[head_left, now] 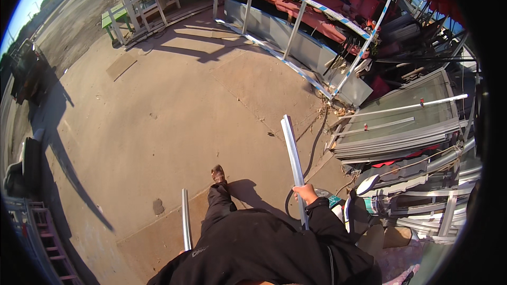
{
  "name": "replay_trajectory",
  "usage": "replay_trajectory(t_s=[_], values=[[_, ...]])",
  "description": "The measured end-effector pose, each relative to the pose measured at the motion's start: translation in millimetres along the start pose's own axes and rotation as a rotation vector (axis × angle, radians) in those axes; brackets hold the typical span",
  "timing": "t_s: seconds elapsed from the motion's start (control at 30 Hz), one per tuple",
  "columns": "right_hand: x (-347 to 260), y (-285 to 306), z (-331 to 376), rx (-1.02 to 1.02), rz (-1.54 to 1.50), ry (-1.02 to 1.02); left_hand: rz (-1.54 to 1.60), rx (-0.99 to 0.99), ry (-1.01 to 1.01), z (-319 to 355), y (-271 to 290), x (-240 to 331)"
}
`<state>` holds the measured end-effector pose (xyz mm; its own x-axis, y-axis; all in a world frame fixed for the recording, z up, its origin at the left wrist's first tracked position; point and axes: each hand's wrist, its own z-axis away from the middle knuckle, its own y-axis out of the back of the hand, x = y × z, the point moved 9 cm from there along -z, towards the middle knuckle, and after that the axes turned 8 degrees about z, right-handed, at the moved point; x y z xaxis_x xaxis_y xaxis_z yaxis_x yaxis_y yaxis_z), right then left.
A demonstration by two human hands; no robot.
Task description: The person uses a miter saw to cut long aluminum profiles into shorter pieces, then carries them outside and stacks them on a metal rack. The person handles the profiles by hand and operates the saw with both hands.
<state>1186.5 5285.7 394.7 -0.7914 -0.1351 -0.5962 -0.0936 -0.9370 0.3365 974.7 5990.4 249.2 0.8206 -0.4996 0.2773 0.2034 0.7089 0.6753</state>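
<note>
Silver bar (292, 150) is held above tan paved ground (174, 111), outdoors; glass panels (396, 115) are stacked right of the boot (218, 174). Right hand (306, 194), also right of boot, is clamped round the bar, which extends both ways. Second bar (186, 219), left of boot; left hand (182, 252) mostly hidden at its lower end, grip cannot be told.

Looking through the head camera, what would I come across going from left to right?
Pink ladder-like frame → green bench → left metal bar → brown shoe → right metal bar, held in the right hand → stack of framed glass panels.
</note>
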Motion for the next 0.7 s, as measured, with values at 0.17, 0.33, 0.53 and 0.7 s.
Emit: replay_trajectory(t_s=[0.17,0.33,0.53,0.7], values=[[-77,-25,-94,0.118,0.037,-0.013,-0.019,-0.144,0.010,-118,56,174],[-161,-33,-145,0.150,0.322,-0.159,0.073,-0.070,-0.157,-251,139,477],[-273,-28,-289,0.068,0.133,-0.267,0.017,0.122,-0.412,-352,203,796],[-422,12,-452,0.170,0.327,-0.083,-0.010,0.137,-0.458,-390,200,956]])
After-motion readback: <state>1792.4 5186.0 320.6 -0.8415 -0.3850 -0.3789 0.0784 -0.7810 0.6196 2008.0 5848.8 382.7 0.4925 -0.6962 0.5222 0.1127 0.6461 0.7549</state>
